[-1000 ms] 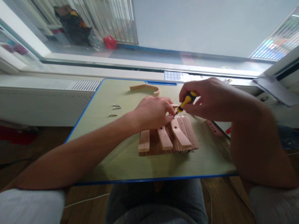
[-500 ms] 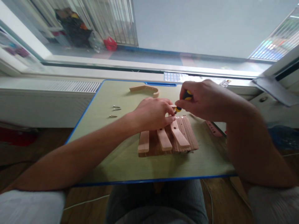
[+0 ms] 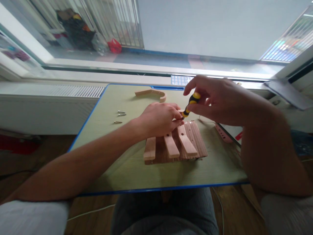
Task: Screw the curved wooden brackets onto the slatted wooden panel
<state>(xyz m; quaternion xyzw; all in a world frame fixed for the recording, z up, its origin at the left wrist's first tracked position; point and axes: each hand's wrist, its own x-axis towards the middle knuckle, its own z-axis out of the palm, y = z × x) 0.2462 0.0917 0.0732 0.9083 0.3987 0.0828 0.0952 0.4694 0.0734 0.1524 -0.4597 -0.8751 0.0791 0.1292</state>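
- Flat on the table [image 3: 127, 173], near edge: slatted wooden rack [image 3: 174, 147].
- Left hand [image 3: 158, 119] clamped over its far end, fingertips pinched beside the tip, steadying.
- Right hand [image 3: 216, 101] closed round yellow-black screwdriver [image 3: 191, 103], angled down into the rack.
- Spare screws [image 3: 119, 115], curved wooden piece [image 3: 153, 93] parked farther back.

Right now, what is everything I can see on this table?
table: one, green with blue edge, under everything
ridged board: one, brown, table centre
wooden slats: three, pale, lying on the board
curved wooden piece: one, pale, far edge
screws: three, silver, left of the board
pink strip: one, right of the board
screwdriver: one, yellow and black, in right hand
left hand: on the slats' far ends
right hand: gripping the screwdriver
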